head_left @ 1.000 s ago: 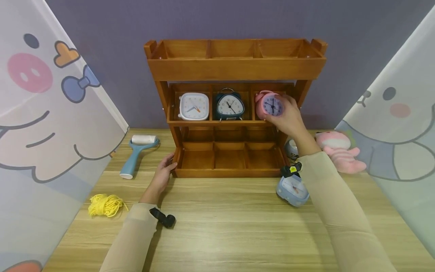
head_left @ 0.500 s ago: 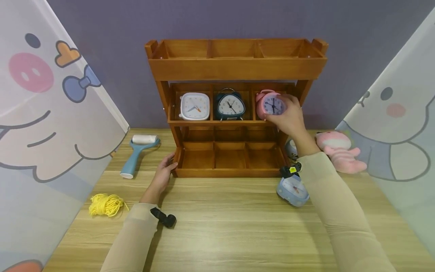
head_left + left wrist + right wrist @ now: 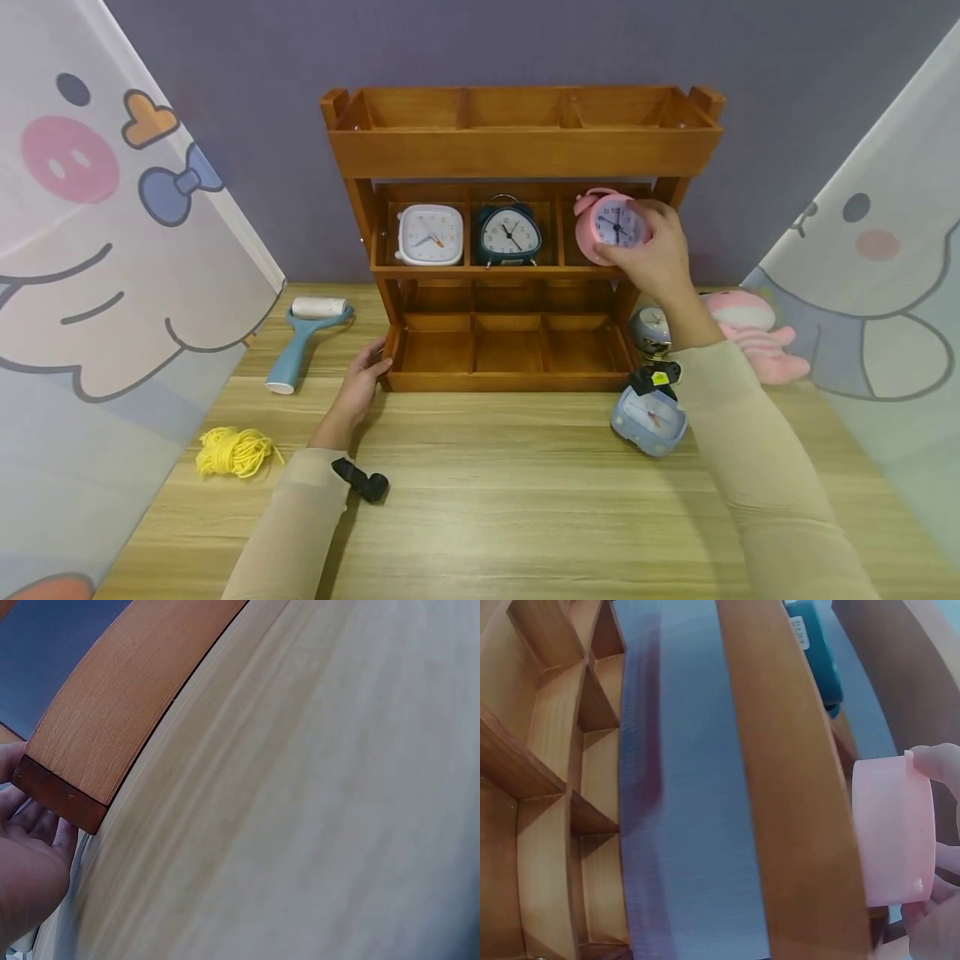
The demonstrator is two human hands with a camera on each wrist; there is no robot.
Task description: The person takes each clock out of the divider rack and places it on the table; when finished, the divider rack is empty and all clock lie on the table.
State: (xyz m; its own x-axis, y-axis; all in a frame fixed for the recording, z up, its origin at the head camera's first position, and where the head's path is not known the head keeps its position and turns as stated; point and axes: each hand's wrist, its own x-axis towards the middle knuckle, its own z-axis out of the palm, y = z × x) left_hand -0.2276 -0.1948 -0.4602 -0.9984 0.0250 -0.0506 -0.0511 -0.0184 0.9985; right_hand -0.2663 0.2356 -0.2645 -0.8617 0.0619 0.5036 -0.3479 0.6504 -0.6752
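My right hand (image 3: 660, 254) grips a round pink alarm clock (image 3: 611, 229) by its right side, at the front of the right middle-tier compartment. In the right wrist view the clock's smooth pink side (image 3: 892, 832) shows beside the shelf board, with fingers around its edge. My left hand (image 3: 362, 383) holds the bottom left corner of the brown wooden shelf (image 3: 517, 154); the left wrist view has thumb and fingers on either side of the end panel (image 3: 127, 705). A white square clock (image 3: 431, 236) and a dark green triangular clock (image 3: 510, 235) sit in the neighbouring compartments.
Right of the shelf are a blue clock (image 3: 649, 421), a small twin-bell clock (image 3: 651, 329) and a pink plush toy (image 3: 761, 342). On the left lie a blue-handled lint roller (image 3: 300, 342) and a yellow cord bundle (image 3: 235, 452). Printed panels flank the table.
My right hand has drawn the pink alarm clock a little to the right and outward from its compartment. More of the twin-bell clock now shows. The left hand stays put.
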